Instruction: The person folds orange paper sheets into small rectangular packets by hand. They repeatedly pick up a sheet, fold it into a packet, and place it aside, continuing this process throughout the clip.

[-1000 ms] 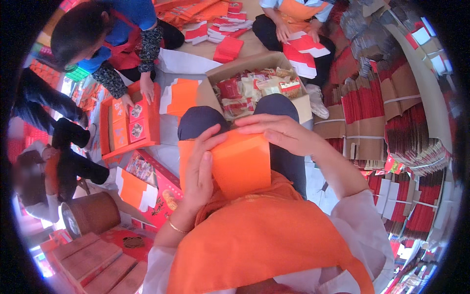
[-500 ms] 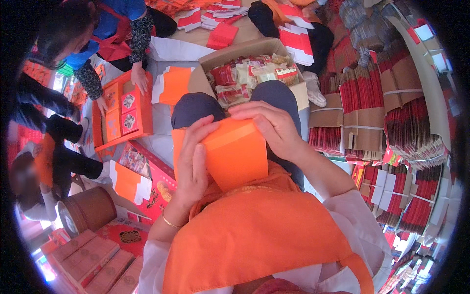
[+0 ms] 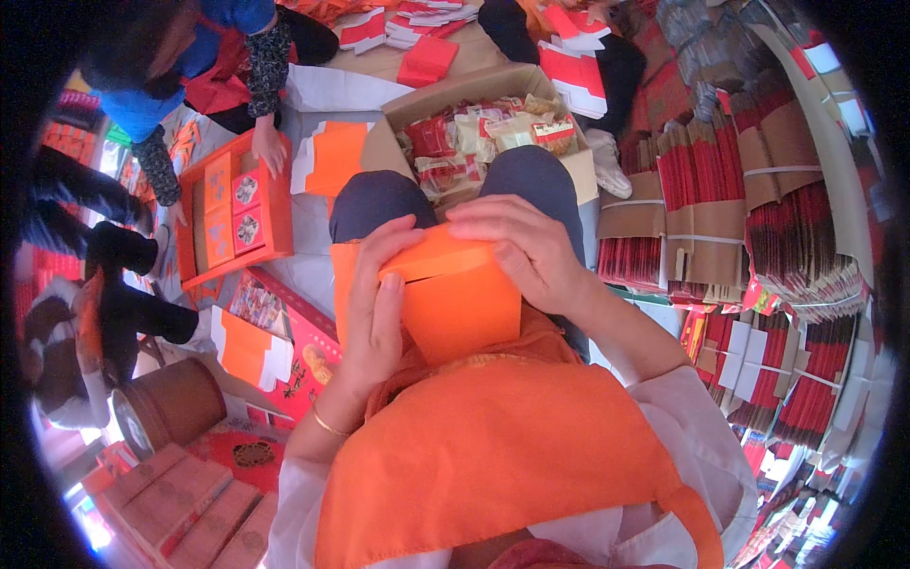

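An orange paper box (image 3: 460, 313) rests on my lap against my orange apron (image 3: 498, 455), a narrow dark gap showing along its top flap. My left hand (image 3: 377, 303) grips its left side, fingers bent toward the top. Across the flap lie the curved fingers of my right hand (image 3: 519, 254), thumb pressing near the right corner. Just beyond my knees stands an open cardboard box (image 3: 398, 142) holding wrapped packets (image 3: 479, 133). Left of them, a stack of orange and white card (image 3: 334, 156) lies on the floor covering.
A co-worker's hand (image 3: 270, 150) rests on an orange tray (image 3: 275, 242) holding small boxes. Another person's dark-clad leg (image 3: 621, 81) is at the back. Bundled red-and-kraft flattened stock (image 3: 701, 242) is piled at right; a brown bucket (image 3: 175, 403) and pink boxes (image 3: 180, 503) sit at lower left.
My fingers have shifted over the orange box, whose top flap now sits folded lower with a dark gap along it. The scene has moved slightly upward in the view.
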Motion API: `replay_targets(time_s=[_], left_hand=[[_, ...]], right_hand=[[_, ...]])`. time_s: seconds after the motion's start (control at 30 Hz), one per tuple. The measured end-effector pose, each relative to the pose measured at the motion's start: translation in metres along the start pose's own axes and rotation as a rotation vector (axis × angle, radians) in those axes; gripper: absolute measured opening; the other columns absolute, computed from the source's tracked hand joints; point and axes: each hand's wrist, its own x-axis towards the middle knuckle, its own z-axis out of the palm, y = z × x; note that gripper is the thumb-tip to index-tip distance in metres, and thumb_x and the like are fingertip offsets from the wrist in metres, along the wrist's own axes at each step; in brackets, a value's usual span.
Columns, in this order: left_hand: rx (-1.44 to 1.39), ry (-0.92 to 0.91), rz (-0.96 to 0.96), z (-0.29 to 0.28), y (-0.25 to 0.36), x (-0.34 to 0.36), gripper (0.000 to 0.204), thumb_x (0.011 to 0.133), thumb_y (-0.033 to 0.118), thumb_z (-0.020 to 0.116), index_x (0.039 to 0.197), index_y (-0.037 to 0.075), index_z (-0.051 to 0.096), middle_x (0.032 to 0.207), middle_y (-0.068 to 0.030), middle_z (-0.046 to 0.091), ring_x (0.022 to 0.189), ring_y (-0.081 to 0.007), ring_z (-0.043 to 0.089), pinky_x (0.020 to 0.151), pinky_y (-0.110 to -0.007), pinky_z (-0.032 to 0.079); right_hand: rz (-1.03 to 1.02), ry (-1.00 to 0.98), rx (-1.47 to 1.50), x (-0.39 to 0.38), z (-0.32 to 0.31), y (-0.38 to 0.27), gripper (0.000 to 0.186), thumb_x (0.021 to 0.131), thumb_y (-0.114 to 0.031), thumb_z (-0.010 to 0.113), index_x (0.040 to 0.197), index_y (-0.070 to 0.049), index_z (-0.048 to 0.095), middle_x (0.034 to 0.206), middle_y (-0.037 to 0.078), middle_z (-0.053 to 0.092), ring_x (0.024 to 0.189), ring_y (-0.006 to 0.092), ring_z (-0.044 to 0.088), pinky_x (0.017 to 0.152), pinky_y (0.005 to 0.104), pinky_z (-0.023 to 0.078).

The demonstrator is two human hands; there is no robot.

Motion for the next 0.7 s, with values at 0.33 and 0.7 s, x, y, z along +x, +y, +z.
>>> replay_targets(time_s=[0.33,0.7], left_hand=[[0.173,-0.160,0.257,-0.016,-0.012,0.000,0.035,0.096,0.016,0.050,0.127,0.006,0.060,0.145,-0.0203,0.044,0.131,-0.0350,0.046,0.109,-0.045,0.036],[-0.092,0.130,0.078,0.053,-0.045,-0.055,0.091,0.088,0.024,0.070,0.154,0.001,0.012,0.160,-0.0248,0.009,0.148,-0.0366,0.017,0.119,-0.044,0.021]], right_hand=[[-0.092,-0.150,0.001,-0.003,-0.008,0.005,0.038,0.084,-0.008,0.059,0.121,-0.011,0.067,0.131,0.015,0.059,0.119,0.0362,0.055,0.103,0.0455,0.043],[0.271,-0.399,-0.038,-0.011,-0.030,-0.016,0.032,0.092,-0.018,0.051,0.115,-0.001,0.068,0.140,0.024,0.050,0.132,0.0372,0.047,0.111,0.0448,0.033]])
